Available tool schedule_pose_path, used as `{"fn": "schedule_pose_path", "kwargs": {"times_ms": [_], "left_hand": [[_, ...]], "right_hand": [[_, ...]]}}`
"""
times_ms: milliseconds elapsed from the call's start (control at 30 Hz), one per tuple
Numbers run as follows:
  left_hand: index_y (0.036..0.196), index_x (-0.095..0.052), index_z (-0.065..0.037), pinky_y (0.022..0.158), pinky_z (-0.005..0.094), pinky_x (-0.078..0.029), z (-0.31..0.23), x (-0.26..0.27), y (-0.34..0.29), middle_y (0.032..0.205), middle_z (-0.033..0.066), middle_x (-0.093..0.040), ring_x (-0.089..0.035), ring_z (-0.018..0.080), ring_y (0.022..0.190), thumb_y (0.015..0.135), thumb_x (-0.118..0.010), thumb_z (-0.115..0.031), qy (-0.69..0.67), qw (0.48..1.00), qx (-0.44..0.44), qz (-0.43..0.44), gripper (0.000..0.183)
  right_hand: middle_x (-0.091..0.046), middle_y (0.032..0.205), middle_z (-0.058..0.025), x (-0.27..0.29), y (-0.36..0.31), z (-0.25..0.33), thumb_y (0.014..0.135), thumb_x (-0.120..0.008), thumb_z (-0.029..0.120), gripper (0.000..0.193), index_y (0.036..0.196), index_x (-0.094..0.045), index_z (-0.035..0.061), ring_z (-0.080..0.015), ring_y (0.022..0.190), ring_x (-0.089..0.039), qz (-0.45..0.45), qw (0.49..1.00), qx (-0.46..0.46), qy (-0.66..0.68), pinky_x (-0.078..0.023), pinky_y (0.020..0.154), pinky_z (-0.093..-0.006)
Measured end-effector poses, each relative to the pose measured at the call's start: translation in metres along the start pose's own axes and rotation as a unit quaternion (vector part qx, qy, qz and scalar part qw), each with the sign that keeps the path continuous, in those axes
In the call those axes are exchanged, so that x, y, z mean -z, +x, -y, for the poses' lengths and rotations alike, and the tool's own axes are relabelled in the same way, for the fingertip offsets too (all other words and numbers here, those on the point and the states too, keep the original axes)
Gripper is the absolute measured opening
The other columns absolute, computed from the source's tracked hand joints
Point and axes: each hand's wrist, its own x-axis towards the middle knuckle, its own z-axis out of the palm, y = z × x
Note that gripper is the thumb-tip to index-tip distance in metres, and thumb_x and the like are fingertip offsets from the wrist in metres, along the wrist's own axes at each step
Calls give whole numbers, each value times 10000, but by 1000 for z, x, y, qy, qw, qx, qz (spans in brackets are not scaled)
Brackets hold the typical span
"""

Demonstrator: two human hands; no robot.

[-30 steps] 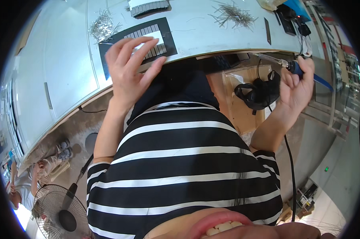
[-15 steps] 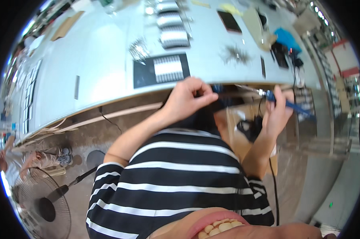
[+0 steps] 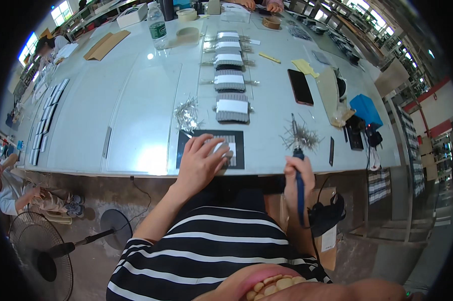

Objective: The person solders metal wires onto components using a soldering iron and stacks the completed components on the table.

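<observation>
My left hand (image 3: 202, 161) lies flat on a small ribbed grey block with a white strip (image 3: 225, 147), which sits on a black mat (image 3: 237, 150) at the near edge of the table. My right hand (image 3: 298, 173) grips a blue-handled soldering iron (image 3: 299, 185), its thin metal tip pointing up over a loose heap of thin metal pins (image 3: 303, 137). A cable runs down from the iron's handle. A second heap of pins (image 3: 187, 115) lies left of the mat.
A row of several grey ribbed blocks (image 3: 232, 108) runs away across the pale table (image 3: 136, 115). A black phone (image 3: 300, 86), a blue box (image 3: 366, 110), a water bottle (image 3: 156, 23), tape rolls and cardboard lie further off. A floor fan (image 3: 38, 249) stands lower left; other people sit nearby.
The view has tipped up toward the table. My left hand came down from the table edge onto the block on the mat. My right hand brought the iron in from the right to the pin heap.
</observation>
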Motion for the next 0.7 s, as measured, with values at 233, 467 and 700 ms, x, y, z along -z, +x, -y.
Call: {"fn": "schedule_pose_path", "kwargs": {"times_ms": [233,467,700], "left_hand": [[1102,-682,-146,996,435,-399,-5,1,-5,1228,26,-630,-549,271,1149,841,-720,-203,-45,996,27,71,269],[1176,-694,-234,1005,427,-362,-7,14,5,1288,-38,-631,-551,245,1178,833,-729,-173,-37,993,42,104,350],[1143,-717,-222,996,393,-362,-3,10,9,1246,-59,-656,-563,224,1139,804,-758,-204,-25,991,40,125,342]], "right_hand": [[-604,705,-75,-24,-6,-28,979,-596,149,220,1129,-621,-9,-171,648,-589,52,997,11,-49,-477,594,-298],[-500,821,-44,-47,15,-21,774,-820,36,356,1044,-589,38,-147,717,-455,43,984,-65,-158,-411,646,-298],[-518,799,-55,-55,12,-28,726,-851,65,382,1021,-608,43,-183,677,-464,77,975,-76,-195,-395,610,-302]]}}
